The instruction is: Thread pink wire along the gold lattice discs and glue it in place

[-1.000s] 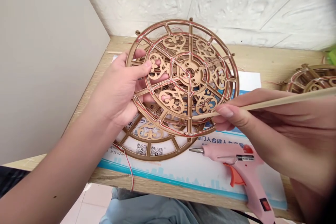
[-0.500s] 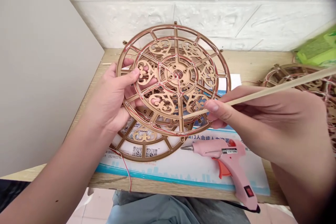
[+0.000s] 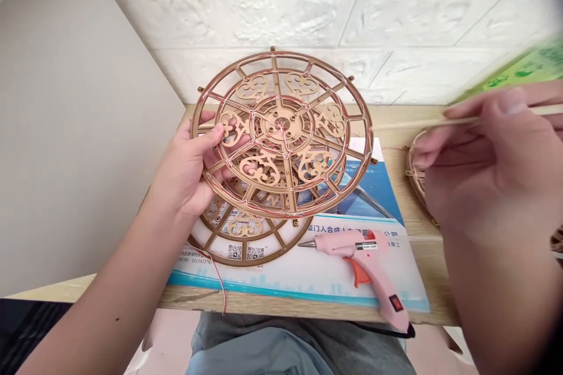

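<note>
My left hand [image 3: 193, 158] grips the left rim of a round, gold-brown openwork frame [image 3: 288, 176], thumb on top and fingers beneath. Spokes, scroll ornaments and a hub fill the frame, and thin red and white wires run along its rings. It is held tilted above a similar round frame [image 3: 241, 261] lying on a printed sheet. My right hand [image 3: 497, 135], smeared by motion, is raised at the right and pinches a thin pale wooden stick [image 3: 457, 122]. The stick's blurred tip points left, towards the frame's right edge.
A pink glue gun [image 3: 365, 258] lies on the blue and white printed sheet [image 3: 308, 287]. Another round frame [image 3: 416, 181] sits partly behind my right hand. A green package [image 3: 519, 70] leans at the back right by the white brick-patterned wall [image 3: 264, 12]. A grey panel [image 3: 88, 129] stands left.
My right hand has moved up and right with the stick, away from the frame's lower spoke. My left hand keeps its hold on the frame. The camera view has shifted slightly.
</note>
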A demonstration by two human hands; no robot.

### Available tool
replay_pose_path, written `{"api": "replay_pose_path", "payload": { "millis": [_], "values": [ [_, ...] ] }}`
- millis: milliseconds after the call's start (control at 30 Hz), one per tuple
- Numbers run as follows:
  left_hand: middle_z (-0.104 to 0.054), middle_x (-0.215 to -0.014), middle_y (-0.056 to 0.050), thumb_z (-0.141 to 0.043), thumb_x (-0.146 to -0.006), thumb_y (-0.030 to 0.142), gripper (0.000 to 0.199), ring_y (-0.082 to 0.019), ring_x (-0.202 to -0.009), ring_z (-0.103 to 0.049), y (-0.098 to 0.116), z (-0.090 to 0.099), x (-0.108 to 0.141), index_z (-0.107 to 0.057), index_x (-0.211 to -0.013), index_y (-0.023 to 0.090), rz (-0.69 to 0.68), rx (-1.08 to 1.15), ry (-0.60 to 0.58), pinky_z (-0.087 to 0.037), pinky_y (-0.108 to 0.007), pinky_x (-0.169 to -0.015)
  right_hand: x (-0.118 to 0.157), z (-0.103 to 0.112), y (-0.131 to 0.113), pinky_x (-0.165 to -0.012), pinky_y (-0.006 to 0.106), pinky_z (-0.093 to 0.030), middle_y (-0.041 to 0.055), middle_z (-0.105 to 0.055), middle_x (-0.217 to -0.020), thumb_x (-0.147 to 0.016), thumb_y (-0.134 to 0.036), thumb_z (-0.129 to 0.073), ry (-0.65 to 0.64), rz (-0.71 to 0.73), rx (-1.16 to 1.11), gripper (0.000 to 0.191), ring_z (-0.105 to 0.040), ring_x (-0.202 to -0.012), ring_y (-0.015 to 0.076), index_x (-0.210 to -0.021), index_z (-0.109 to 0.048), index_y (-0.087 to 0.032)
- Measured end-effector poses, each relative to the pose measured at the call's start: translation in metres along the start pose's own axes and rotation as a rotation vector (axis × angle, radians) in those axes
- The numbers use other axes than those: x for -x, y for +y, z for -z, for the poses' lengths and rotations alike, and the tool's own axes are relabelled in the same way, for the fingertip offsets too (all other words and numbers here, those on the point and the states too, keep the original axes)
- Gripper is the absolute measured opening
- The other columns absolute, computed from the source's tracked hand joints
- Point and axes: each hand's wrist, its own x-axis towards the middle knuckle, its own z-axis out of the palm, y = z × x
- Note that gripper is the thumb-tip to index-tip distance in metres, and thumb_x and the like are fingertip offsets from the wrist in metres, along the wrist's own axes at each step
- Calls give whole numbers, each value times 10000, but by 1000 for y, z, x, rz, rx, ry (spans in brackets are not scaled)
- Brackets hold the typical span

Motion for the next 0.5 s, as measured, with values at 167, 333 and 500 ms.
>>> {"api": "replay_pose_path", "payload": {
  "millis": [167, 333, 500],
  "values": [
    [-791, -1074, 19, -716, -909, 87, 297, -152, -772, -800, 5, 3, -1, -660, -1149, 252, -10, 25, -22, -617, -172, -499, -15, 21, -10, -455, 306, -432, -10, -703, -775, -939, -242, -711, 271, 127, 129, 117, -629, -575, 139, -824, -731, -237],
    [-789, -1124, 19, -757, -894, 124, 312, -172, -843, -810, 11, 7, 2, -672, -1154, 276, -5, 37, -35, -687, -221, -596, -16, 67, -12, -557, 327, -475, 22, -770, -854, -1039, -455, -675, -13, -122, 829, 194, -706, -731, 221, -975, -790, -312],
    [-770, -1086, 0, -717, -904, 100, 296, -192, -855, -817, 16, 8, 5, -641, -1148, 250, 3, 73, -77, -716, -287, -679, -20, 72, 21, -884, 430, -580, 118, -820, -1192, -1089, -349, -508, -669, -50, 1309, 355, -777, -1045, 326, -1227, -811, -226]
  ]
}}
